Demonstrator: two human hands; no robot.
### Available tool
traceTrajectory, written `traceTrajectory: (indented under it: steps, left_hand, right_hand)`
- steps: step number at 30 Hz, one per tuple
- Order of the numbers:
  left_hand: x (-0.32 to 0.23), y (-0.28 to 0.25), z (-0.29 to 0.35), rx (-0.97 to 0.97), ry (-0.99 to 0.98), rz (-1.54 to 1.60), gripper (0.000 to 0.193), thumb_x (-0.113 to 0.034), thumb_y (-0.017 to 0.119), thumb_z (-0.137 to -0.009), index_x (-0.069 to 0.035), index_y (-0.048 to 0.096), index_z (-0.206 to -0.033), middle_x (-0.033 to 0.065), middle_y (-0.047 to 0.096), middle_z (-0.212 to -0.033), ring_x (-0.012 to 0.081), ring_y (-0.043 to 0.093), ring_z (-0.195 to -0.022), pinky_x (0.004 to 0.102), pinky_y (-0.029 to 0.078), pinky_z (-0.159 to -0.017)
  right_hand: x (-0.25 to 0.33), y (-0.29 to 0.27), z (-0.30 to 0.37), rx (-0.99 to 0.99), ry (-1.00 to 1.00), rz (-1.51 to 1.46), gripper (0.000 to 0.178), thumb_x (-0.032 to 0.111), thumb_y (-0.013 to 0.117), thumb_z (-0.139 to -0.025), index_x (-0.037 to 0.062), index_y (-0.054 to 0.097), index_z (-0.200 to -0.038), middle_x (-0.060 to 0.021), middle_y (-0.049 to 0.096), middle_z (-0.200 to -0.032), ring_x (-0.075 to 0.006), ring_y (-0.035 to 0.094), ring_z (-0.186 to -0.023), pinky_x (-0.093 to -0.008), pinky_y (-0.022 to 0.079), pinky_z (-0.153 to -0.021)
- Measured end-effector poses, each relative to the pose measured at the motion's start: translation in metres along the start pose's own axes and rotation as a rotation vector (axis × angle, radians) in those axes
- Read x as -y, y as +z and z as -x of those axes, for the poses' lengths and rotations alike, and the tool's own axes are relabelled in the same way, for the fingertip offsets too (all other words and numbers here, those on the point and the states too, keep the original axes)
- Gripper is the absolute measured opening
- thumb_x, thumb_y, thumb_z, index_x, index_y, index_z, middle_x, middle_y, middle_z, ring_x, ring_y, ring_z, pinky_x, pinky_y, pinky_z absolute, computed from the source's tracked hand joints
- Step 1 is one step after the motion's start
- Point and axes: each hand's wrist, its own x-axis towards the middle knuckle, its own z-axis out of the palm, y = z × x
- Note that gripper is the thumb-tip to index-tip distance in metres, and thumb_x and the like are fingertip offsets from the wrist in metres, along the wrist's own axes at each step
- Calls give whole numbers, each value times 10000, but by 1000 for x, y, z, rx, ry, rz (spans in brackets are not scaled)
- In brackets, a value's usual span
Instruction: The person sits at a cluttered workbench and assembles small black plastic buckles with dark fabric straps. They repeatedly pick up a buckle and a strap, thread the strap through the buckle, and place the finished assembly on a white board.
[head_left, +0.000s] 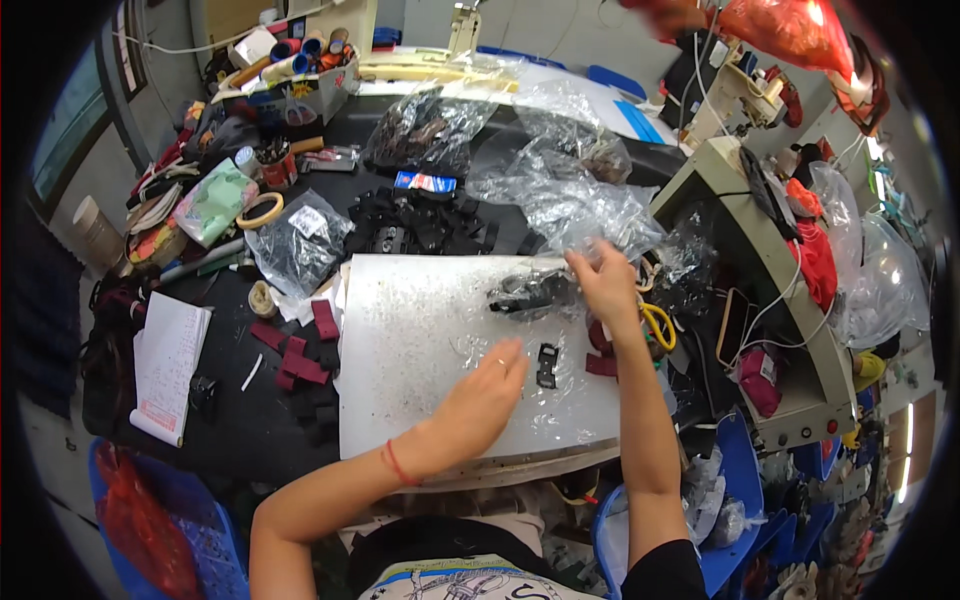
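Note:
My right hand (607,285) pinches the edge of a clear plastic bag (575,255) at the far right of a white board (400,380). Black plastic pieces (530,290) show through clear film beside those fingers. Lower on the board, between my two hands, a black plastic buckle (547,366) lies by itself. My left hand (478,395) hovers left of the buckle, fingers loosely extended and nothing visible in them; its palm side is hidden. Maroon strap pieces (601,364) lie near my right wrist, beside yellow-handled scissors (658,326).
Black straps and buckles (410,220) are heaped behind the board. Left of it lie maroon strap pieces (300,362), a bagged item (300,240) and an open notebook (172,365). A beige machine housing (800,350) stands at the right. Blue bins (205,520) flank me below the table.

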Motion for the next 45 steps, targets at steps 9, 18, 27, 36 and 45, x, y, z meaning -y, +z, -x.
traceTrajectory:
  steps: [9, 18, 27, 36, 45]
  left_hand:
    - [15, -8, -1, -248, -166, 98, 997, -316, 780, -707, -57, 159, -1442, 304, 64, -1462, 479, 140, -1347, 484, 214, -1099]
    - [30, -3, 6, -275, -205, -42, 881, -308, 774, -701, -77, 290, -1400, 269, 118, -1461, 471, 138, -1346, 511, 204, -1090]
    - [40, -29, 32, -145, -138, -87, 635, -295, 709, -783, -20, 421, -1278, 264, 221, -1418, 465, 194, -1332, 514, 227, -1083]
    - [32, -38, 39, -96, -79, -128, 710, -320, 693, -799, -88, 360, -1382, 247, 189, -1456, 460, 188, -1342, 525, 226, -1079]
    - [-3, -34, 70, -147, -154, -194, 623, -277, 714, -766, -122, 478, -1321, 211, 284, -1444, 438, 238, -1334, 544, 220, -1069]
  right_hand:
    - [100, -26, 15, -243, -525, -158, 141, 28, 608, -808, 25, 619, -949, -128, 596, -765, -284, 571, -625, -359, 446, -563]
    - [119, -22, 4, -300, -687, -95, 207, 23, 618, -804, 40, 614, -1011, -84, 562, -769, -231, 541, -525, -317, 427, -445]
    - [120, -53, -16, -524, -718, -21, 148, -9, 588, -790, -25, 574, -936, -149, 576, -834, -315, 590, -713, -363, 486, -606]
    - [-26, -106, -99, -718, -242, 440, 474, 238, 612, -873, -33, 479, -1238, -242, 547, -1109, -388, 522, -1059, -418, 412, -910]
    - [50, -2, 118, 304, -142, -124, 199, 39, 641, -798, 12, 614, -993, -144, 599, -842, -312, 571, -774, -376, 450, -702]
